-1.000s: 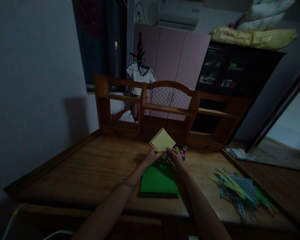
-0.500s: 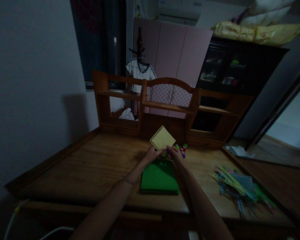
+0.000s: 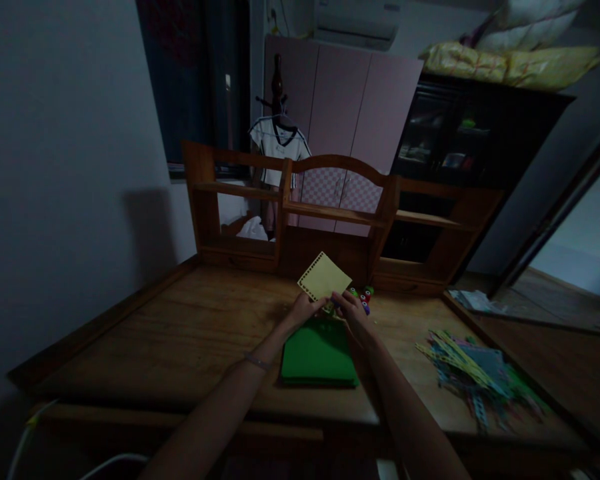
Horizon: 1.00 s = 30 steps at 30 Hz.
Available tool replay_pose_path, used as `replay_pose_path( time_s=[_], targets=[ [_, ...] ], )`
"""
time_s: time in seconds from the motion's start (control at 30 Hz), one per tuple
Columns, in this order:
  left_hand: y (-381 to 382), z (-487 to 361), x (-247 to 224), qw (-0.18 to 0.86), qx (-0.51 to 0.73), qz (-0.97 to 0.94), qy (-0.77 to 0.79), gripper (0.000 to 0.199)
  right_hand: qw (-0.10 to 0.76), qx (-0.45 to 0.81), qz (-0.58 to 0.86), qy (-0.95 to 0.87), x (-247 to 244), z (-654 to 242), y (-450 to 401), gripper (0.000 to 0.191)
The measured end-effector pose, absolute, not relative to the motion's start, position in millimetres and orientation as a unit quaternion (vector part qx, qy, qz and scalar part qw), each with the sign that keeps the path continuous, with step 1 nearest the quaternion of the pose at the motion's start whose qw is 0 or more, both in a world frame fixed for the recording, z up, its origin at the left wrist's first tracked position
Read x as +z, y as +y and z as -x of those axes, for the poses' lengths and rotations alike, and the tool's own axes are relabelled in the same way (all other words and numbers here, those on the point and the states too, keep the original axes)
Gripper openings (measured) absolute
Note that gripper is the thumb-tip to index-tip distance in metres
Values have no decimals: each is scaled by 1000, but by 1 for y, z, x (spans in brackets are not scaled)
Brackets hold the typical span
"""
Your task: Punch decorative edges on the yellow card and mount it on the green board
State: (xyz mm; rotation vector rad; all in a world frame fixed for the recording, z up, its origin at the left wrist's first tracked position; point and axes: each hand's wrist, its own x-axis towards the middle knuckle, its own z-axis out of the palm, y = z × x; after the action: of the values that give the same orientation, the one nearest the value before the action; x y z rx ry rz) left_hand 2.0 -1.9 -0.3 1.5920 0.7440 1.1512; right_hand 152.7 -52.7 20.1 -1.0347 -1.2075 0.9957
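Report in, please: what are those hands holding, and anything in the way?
Left hand pinching yellow sheet. Right hand on small purple thing at sheet's lower edge. Green pad below; nothing seen blocking.

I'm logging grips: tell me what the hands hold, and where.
The left hand pinches the yellow sheet near its lower corner; the right hand holds a small purple thing, gripped part unclear.

Before you, the wooden desk [image 3: 215, 320] carries a green stack [image 3: 320, 360] near its front edge, small green, red and purple pieces [image 3: 365, 297] farther back, a heap of coloured strips [image 3: 463, 363] to your right, and a shelf unit [image 3: 335, 213] along its rear.
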Motion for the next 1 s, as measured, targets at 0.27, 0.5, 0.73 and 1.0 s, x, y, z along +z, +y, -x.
replay_pose_path(
  time_s=[0.27,0.5,0.73,1.0],
  targets=[
    [-8,-4,4,471,514,-661,278,38,582,450,425,-528,21,-149,-53,31],
    [-4,-1,4,442,519,-683,263,38,590,465,454,-480,11,-146,-44,39],
    [-5,-1,2,472,496,-670,288,42,607,465,445,-467,9,-149,-42,42],
    [3,-4,-7,468,500,-669,290,41,603,482,430,-468,10,-148,-41,39]
  ],
)
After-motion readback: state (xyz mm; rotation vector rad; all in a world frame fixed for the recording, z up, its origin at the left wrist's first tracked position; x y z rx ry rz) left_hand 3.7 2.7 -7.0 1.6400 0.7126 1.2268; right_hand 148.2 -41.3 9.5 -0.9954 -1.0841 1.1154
